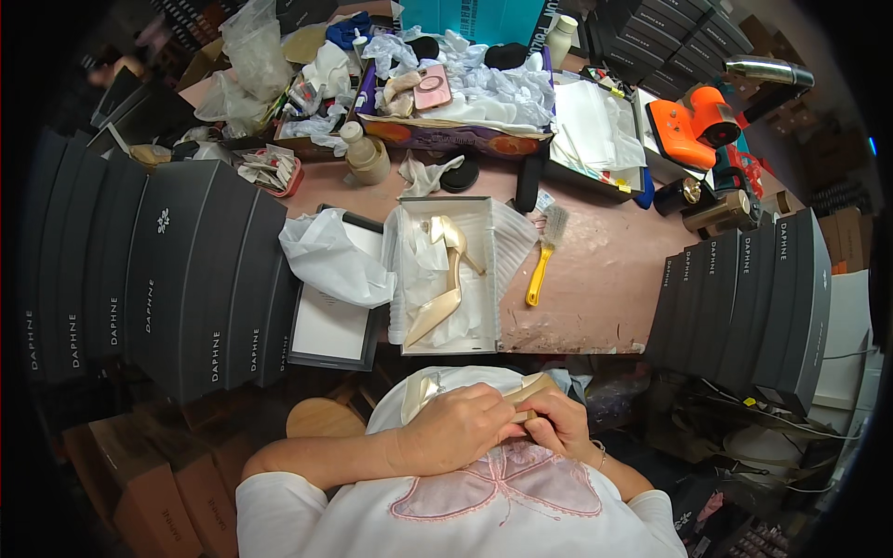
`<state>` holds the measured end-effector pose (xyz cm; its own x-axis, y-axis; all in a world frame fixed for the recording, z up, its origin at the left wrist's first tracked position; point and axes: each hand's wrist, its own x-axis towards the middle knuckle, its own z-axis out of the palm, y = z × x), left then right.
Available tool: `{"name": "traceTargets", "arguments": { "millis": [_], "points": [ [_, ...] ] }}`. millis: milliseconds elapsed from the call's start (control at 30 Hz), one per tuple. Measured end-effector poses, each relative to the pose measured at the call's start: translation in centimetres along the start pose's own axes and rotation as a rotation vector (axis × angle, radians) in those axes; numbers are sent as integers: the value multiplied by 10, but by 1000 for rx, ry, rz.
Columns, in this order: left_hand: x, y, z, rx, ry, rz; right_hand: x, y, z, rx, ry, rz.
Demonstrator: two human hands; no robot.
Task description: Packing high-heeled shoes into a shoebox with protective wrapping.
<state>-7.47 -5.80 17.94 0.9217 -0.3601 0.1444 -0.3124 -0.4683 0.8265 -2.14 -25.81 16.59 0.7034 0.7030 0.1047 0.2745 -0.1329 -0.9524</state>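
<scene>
Close to my body, my left hand (460,426) and my right hand (555,418) are closed on a pale gold shoe (532,385), which they largely cover. The fingertips of both hands meet over it. A matching pale gold high-heeled shoe (437,314) lies on its side in an open shoebox (493,346) on the table just beyond my hands. White tissue and translucent wrap line that box. Left of it, crumpled white tissue paper (337,256) rests on a dark box lid (327,333) with a white inside. A yellow-handled brush (538,274) lies to the right.
Tall rows of dark shoeboxes stand at the left (186,279) and right (744,302) of the pink table (595,298). A carton of crumpled paper (456,135) with a pink phone (432,87), a pump bottle (366,158) and an orange tool (693,126) line the back.
</scene>
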Motion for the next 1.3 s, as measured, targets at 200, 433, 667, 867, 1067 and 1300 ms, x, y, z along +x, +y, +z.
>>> {"name": "traceTargets", "arguments": {
  "millis": [200,433,667,867,1067,1300],
  "points": [
    [-1,3,1,25,5,-40,1,-12,4,31,43,121],
    [5,0,2,34,-8,-89,-8,-5,8,201,99,412],
    [22,0,-20,267,-2,121,8,-11,-18,64,-42,198],
    [32,9,-42,536,-159,222,16,-11,-16,-2,-59,123],
    [38,12,-47,666,-321,236,10,1,-11,34,-91,134],
    [55,10,-43,610,-465,371,32,19,-16,-367,-266,24]
  ]
}}
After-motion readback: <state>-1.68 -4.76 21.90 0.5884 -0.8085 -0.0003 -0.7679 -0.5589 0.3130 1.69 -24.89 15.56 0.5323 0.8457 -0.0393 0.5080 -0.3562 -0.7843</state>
